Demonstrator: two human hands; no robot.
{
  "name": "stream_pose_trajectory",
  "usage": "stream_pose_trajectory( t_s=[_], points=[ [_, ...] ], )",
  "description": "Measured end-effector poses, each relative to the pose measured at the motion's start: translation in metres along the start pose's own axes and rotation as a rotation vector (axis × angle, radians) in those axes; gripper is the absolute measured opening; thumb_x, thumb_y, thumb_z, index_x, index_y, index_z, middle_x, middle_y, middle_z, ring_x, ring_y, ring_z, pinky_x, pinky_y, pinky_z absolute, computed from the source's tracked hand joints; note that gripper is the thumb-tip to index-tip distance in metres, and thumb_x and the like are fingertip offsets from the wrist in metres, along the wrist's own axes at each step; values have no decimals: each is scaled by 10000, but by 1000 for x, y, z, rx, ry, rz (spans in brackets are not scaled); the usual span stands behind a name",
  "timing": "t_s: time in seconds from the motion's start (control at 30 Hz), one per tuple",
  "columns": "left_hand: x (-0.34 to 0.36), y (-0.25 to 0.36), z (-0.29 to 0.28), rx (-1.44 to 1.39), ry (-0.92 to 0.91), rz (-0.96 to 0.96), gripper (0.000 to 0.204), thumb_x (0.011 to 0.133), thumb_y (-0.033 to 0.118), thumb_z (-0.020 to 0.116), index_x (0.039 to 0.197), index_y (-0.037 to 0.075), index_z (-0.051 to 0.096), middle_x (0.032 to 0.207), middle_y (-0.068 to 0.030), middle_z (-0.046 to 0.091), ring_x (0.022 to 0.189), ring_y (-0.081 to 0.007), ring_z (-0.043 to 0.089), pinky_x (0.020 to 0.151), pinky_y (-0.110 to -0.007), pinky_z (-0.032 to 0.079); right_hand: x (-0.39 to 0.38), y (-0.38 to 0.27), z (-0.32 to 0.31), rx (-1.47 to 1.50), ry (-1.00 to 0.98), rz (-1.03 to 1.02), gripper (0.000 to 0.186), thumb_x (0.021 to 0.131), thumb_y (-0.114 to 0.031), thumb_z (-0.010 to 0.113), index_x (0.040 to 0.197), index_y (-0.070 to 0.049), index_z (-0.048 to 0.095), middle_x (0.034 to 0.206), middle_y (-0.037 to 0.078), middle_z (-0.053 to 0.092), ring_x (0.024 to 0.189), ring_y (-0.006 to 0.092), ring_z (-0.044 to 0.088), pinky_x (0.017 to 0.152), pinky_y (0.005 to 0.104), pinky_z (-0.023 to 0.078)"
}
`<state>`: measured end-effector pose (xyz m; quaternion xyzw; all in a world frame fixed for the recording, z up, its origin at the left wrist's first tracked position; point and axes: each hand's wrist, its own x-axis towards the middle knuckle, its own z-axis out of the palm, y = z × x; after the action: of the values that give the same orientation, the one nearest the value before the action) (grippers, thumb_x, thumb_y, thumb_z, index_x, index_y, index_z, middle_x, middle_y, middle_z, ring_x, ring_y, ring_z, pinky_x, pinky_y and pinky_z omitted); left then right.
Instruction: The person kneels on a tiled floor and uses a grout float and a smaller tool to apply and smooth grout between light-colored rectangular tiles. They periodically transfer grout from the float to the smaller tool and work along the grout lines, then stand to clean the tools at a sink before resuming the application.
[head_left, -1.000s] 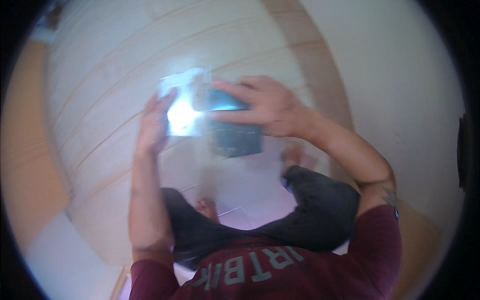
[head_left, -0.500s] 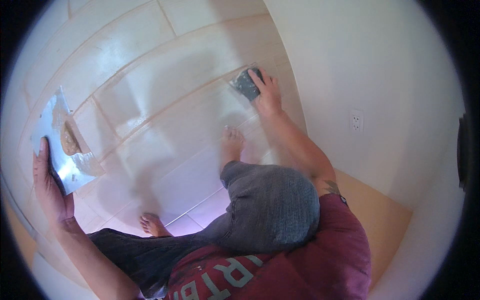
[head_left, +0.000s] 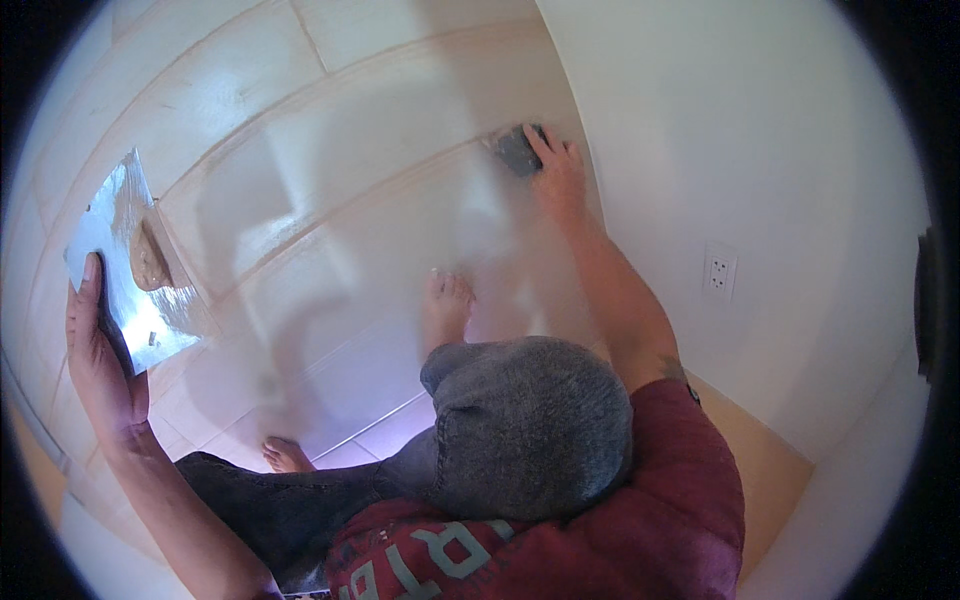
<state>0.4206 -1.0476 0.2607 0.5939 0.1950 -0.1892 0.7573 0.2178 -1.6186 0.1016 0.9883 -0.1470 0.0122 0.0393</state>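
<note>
A shiny plate (head_left: 112, 235) bearing brown paste (head_left: 148, 262) was gripped by the left hand (head_left: 98, 360), and a dark block (head_left: 518, 153) was clasped by the right hand (head_left: 561, 180) upon the tiled floor (head_left: 370, 100).

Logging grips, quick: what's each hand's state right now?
Left hand: closed on a shiny metal plate.
Right hand: closed on a dark tool.

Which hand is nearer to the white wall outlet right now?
Right. The right hand, gripping a dark tool over the tiles, is to the outlet's upper left in the view. The left hand, holding a metal plate, is much farther away, at the picture's far left.
</note>
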Motion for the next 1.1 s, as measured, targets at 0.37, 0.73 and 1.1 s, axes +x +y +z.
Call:
stream_pose_trajectory(
  t_s=[0.37,0.73,1.1],
  points=[
    [-15,-16,-69,24,-20,8,401,1055,286,606,1356,21,604,1259,-89,691,1106,-144,671,956,-300,534,-15,-36,8,-22,-40,-38,832,733,45,692,1488,-280,560,1515,92,549,1088,396,568,1020,455,494],
    [-17,-8,-84,45,-58,-19,419,1059,284,603,1378,13,583,1256,-83,684,1094,-136,669,955,-291,531,15,-62,-23,104,-180,80,563,884,-68,626,1413,-261,631,1371,104,659,1122,379,619,1026,465,512],
    [-19,0,-105,86,-40,-69,456,1056,305,601,1395,2,556,1280,-86,656,1141,-161,649,987,-323,515,22,-130,-12,26,-501,159,499,943,-125,555,1391,-322,649,1187,168,720,1046,376,700,912,485,565]
  ],
)
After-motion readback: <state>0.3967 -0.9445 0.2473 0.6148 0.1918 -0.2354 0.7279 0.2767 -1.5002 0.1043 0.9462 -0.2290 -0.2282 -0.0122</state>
